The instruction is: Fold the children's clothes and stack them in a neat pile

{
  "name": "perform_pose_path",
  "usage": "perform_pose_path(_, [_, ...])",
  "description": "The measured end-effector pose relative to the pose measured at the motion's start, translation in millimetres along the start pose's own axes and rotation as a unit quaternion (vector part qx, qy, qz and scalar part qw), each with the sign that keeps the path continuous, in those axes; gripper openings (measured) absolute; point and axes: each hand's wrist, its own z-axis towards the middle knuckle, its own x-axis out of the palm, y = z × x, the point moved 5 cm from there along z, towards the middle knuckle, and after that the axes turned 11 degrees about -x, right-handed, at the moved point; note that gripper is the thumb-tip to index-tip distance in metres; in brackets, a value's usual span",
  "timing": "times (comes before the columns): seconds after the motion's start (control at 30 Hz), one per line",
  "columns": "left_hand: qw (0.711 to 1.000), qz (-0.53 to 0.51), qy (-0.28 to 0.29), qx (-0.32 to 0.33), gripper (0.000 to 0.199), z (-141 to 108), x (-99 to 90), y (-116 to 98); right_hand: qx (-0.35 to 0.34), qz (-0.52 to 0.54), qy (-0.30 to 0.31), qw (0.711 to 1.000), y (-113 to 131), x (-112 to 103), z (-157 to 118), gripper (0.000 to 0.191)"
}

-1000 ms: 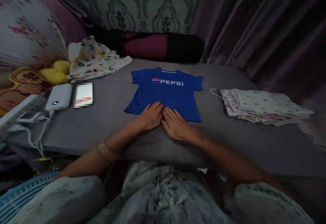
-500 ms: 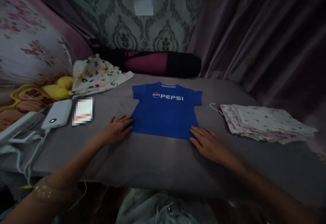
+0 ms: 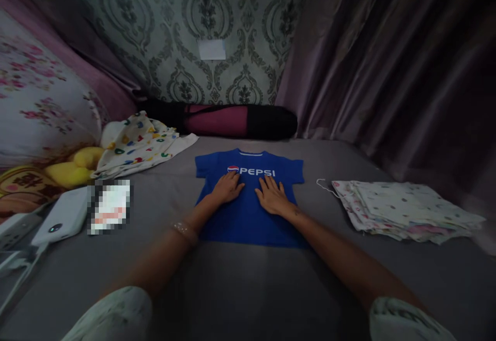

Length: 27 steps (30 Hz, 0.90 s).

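A small blue T-shirt (image 3: 248, 222) with PEPSI lettering lies spread flat on the grey sheet (image 3: 248, 289), its neck pointing away from me. My left hand (image 3: 228, 187) rests flat on the left of its chest, fingertips just under the round logo. On the right of the chest lies my right hand (image 3: 273, 196), fingers spread and touching the cloth below the last letters. Both hands are open and grip nothing. My forearms cover parts of the shirt's lower sides.
At right sits a stack of folded printed cloths (image 3: 406, 209). To the left are a white power bank (image 3: 64, 217) with a cable, a blurred-out card (image 3: 110, 206), yellow plush (image 3: 73, 168) and a patterned white garment (image 3: 139, 139). A black and maroon roll (image 3: 217, 120) lies along the wall.
Both hands have moved from the shirt's lower corners up and inward onto its chest. The camera view has tilted upward, so the scene sits lower.
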Motion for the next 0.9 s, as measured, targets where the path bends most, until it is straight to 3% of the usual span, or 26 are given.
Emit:
perform_pose_path(0.3, [0.998, -0.001, 0.016, -0.064, 0.057, 62.5, 2.2, 18.7, 0.05, 0.008, -0.028, 0.998, -36.2, -4.2, 69.5, 0.064])
perform_pose_path(0.57, [0.996, -0.004, 0.021, -0.092, 0.064, 108.5, 3.0, 33.9, 0.073, 0.007, -0.051, 0.996, -59.4, -8.9, 113.2, 0.065])
perform_pose_path(0.73, [0.992, 0.003, -0.014, -0.123, 0.064, 119.4, 9.1, 47.6, 0.096, -0.01, -0.062, 0.993, -75.1, -10.9, 127.9, 0.066])
perform_pose_path(0.9, [0.992, 0.014, -0.001, -0.125, 0.065, 119.7, 13.5, 51.6, 0.095, -0.007, -0.076, 0.993, -77.9, -7.0, 131.1, 0.066])
